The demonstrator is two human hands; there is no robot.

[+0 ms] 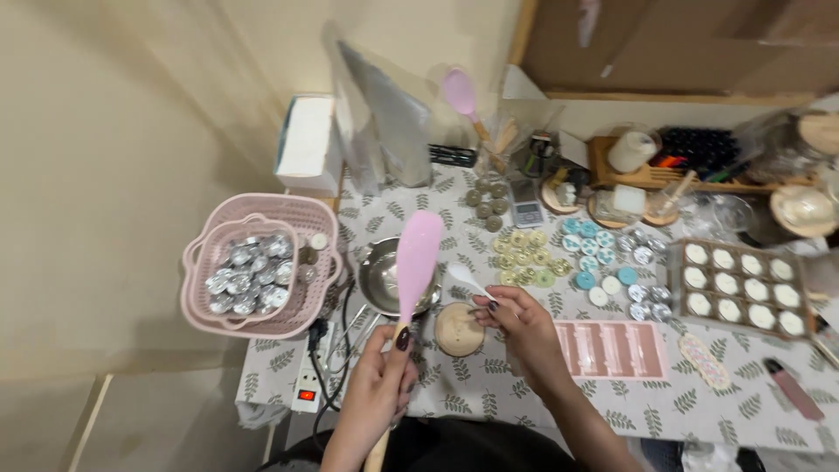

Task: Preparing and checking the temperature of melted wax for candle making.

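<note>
basket left of pot, tray right

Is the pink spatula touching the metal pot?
Cannot tell. In the head view the pink spatula, held by the left hand, overlaps the metal pot from above, so neither contact nor gap shows plainly.

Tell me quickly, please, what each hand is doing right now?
Left hand: closed around the wooden handle of the pink spatula.
Right hand: closed, pinching the small white spoon above the round cup.
</note>
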